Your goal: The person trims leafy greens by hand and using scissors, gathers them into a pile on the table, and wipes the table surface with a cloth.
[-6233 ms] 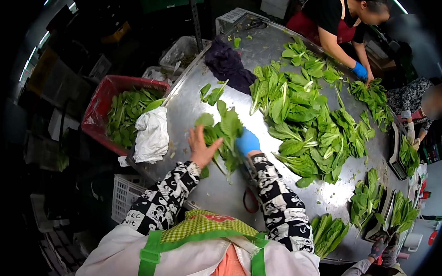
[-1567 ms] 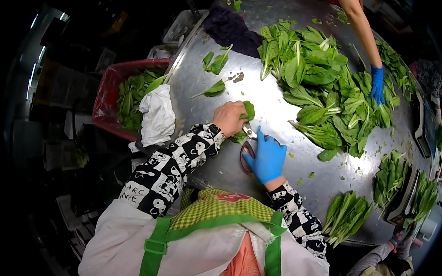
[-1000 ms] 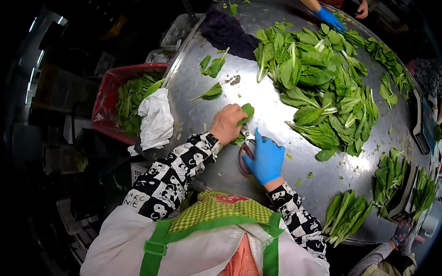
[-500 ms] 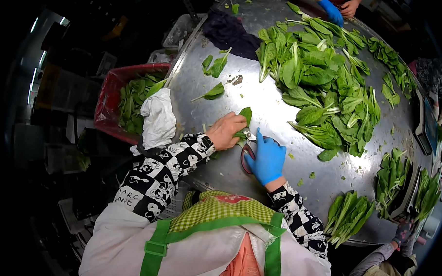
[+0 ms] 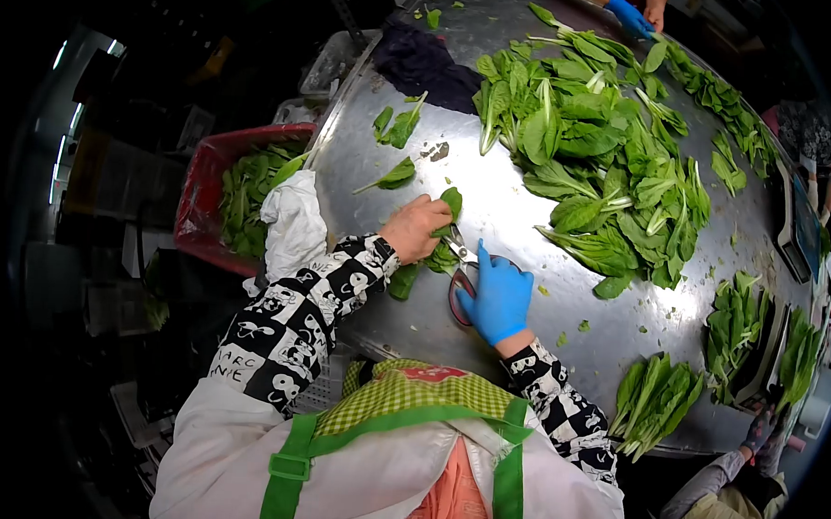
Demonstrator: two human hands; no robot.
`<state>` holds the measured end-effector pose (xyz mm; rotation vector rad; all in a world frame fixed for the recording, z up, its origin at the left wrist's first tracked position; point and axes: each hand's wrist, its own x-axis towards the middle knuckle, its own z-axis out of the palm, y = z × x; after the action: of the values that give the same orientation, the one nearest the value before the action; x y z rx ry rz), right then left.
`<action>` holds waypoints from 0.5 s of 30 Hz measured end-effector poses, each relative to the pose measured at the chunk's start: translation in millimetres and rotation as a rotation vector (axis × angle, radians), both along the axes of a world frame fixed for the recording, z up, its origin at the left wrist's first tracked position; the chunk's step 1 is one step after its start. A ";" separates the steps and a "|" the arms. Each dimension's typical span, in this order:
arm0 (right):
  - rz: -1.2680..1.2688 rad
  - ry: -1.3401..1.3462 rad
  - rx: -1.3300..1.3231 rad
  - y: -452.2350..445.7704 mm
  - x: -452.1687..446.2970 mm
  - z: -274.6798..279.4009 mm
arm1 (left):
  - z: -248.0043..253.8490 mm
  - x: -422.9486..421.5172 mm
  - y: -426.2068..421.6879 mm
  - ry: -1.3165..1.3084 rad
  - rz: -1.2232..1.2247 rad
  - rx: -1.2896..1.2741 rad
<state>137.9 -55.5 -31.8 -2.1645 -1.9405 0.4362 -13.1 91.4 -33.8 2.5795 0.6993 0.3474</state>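
My bare left hand (image 5: pixel 415 229) is closed on a green leafy vegetable (image 5: pixel 443 258), whose leaves stick out above and below the fingers. My right hand (image 5: pixel 497 294), in a blue glove, grips scissors (image 5: pixel 461 289) with dark red handles; the blades are apart and reach to the vegetable beside my left fingers. Both hands are over the metal table (image 5: pixel 413 337). A single leaf (image 5: pixel 391 176) lies above my left hand. To the right of my hands spreads a big pile of leafy greens (image 5: pixel 588 165).
At the left stand a red bin of leaves (image 5: pixel 244 199) and a white cloth (image 5: pixel 293 226). A dark cloth (image 5: pixel 427 63) lies at the table's far edge. Bundled greens (image 5: pixel 653 405) are at the lower right, near scales (image 5: pixel 798 227). A co-worker's blue-gloved hand (image 5: pixel 631 17) is at the top.
My left hand has shifted slightly up and the scissor blades have opened wider. More of the held vegetable shows below my fingers. Earlier, the co-worker's gloved hand moved from the pile to the far edge.
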 end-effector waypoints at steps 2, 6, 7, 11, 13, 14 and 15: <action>0.002 -0.002 0.009 0.1 -0.5 0.8 | -0.6 0.5 -1.7 -0.021 -0.016 0.005; -0.007 -0.002 0.018 0.9 -0.6 -0.8 | 1.5 7.5 -13.4 0.045 -0.046 -0.011; -0.008 -0.002 0.020 1.6 -0.7 0.5 | 1.4 9.6 -19.7 0.016 -0.089 0.016; -0.004 0.034 0.032 -3.4 4.4 1.7 | 6.3 13.5 -28.7 -0.035 -0.162 -0.047; -0.009 0.037 0.074 -10.2 10.8 0.2 | 14.6 7.5 -17.2 -0.110 -0.053 -0.022; -0.038 0.062 0.113 -18.1 16.7 0.0 | 25.8 1.8 -10.0 -0.156 0.001 0.025; -0.068 0.083 0.148 -28.0 23.9 0.6 | 38.5 -5.6 -1.3 -0.192 0.069 0.102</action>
<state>161.8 -83.5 -31.2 -2.0787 -1.7904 0.3529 -18.7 90.0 4.7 2.5757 0.7189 0.6587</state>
